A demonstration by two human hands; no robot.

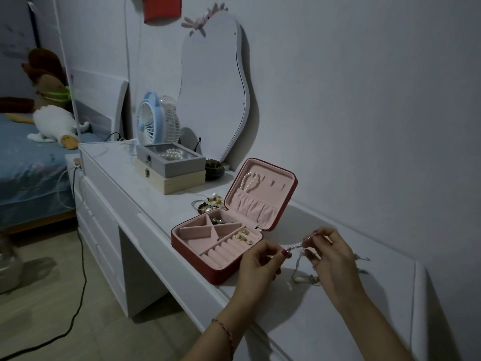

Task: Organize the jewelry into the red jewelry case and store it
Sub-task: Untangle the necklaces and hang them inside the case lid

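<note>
We are seeing two stacked boxes (170,169), a blue fan (157,121) and a wavy mirror (213,87) standing behind the open red jewelry case (208,264), with a heap of beaded bracelets (208,203) lying just behind its tray. The case is sitting near the front edge of the white surface (338,321); bare top is stretching to our right. Our left hand (256,261) and right hand (329,259) are both pinching a thin silver chain (296,247) just right of the case, its tail dangling onto the surface.

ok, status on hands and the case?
Both hands pinching a thin chain over the table: left hand, right hand. Red case open, partly filled. Nothing blocking.
</note>
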